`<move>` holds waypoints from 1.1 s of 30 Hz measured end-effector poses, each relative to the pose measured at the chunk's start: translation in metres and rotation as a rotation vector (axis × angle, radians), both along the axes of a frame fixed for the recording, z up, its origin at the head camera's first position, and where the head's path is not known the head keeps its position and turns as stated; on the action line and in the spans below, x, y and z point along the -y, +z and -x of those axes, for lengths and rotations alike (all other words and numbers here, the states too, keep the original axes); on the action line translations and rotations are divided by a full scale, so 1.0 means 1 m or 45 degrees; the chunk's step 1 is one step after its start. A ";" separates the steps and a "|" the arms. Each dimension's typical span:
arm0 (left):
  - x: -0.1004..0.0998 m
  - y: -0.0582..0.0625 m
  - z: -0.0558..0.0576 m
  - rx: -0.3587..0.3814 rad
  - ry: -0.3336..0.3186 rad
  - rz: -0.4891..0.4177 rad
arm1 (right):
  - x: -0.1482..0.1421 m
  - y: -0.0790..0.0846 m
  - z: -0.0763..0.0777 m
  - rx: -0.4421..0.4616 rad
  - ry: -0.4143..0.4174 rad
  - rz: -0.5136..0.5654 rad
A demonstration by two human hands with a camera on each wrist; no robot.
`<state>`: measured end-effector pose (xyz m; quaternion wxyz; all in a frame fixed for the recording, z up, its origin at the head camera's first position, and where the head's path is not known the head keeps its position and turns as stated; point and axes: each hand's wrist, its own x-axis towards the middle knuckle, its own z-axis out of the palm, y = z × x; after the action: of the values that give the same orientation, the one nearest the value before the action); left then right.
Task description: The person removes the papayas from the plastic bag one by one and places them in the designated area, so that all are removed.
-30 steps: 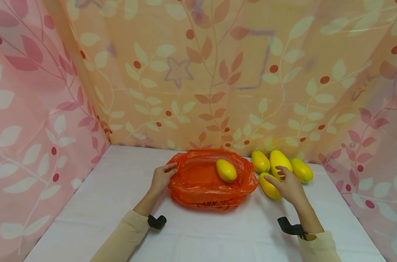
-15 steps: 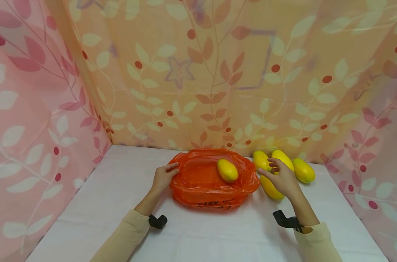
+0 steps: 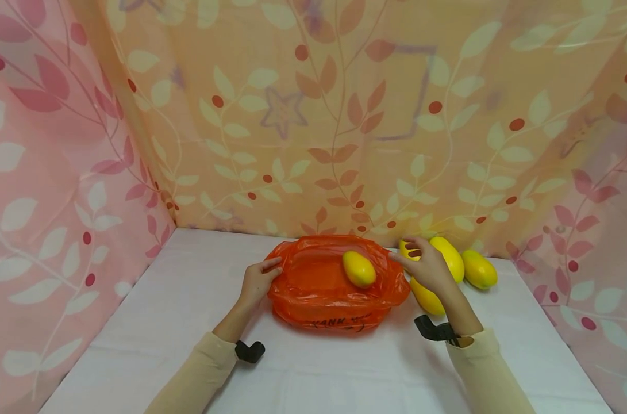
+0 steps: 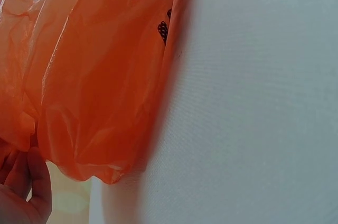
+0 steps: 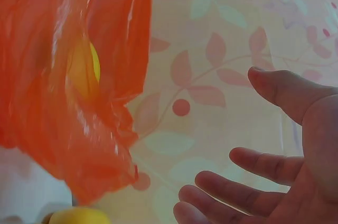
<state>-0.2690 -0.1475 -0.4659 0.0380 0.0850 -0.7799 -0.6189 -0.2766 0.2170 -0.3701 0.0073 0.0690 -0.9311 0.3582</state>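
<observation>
An orange-red plastic bag (image 3: 310, 282) with black lettering lies spread on the white table, its mouth facing up. One yellow mango (image 3: 359, 269) rests in it, toward the right. At the bag's left edge, my left hand (image 3: 255, 283) pinches the rim; in the left wrist view its fingers (image 4: 39, 179) meet the plastic. My right hand (image 3: 429, 271) hovers just right of the bag, over the loose mangoes. Its fingers are spread and hold nothing, as the right wrist view shows, where a mango (image 5: 95, 68) also shows at the bag's opening.
Several mangoes lie right of the bag: one at the far right (image 3: 480, 269), a larger one (image 3: 449, 260), a front one (image 3: 427, 298), and one partly behind my right hand. Patterned curtains (image 3: 292, 144) border the table (image 3: 334, 374) at the back and sides.
My right hand has moved left and away from me, from over the front mango to beside the bag's right rim. My left hand and the mango in the bag look unmoved.
</observation>
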 end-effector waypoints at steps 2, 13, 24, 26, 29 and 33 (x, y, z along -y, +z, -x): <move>0.000 0.000 0.000 -0.006 -0.002 -0.001 | 0.004 0.000 0.003 -0.002 0.027 0.008; 0.000 -0.002 0.001 -0.026 0.000 -0.011 | 0.026 0.005 0.016 0.028 0.080 0.021; 0.000 -0.002 0.001 0.010 -0.003 -0.025 | 0.050 -0.010 0.023 0.021 0.157 -0.028; 0.000 -0.002 0.001 0.001 -0.005 -0.024 | 0.054 -0.012 0.024 0.021 0.171 -0.041; 0.000 -0.002 0.001 -0.006 -0.002 -0.020 | 0.058 -0.017 0.025 0.009 0.191 -0.088; -0.001 -0.002 0.000 -0.009 0.001 -0.013 | 0.062 -0.025 0.026 0.011 0.199 -0.130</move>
<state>-0.2687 -0.1469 -0.4680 0.0407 0.0833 -0.7766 -0.6231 -0.3030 0.1551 -0.3954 -0.0282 0.1401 -0.9399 0.3101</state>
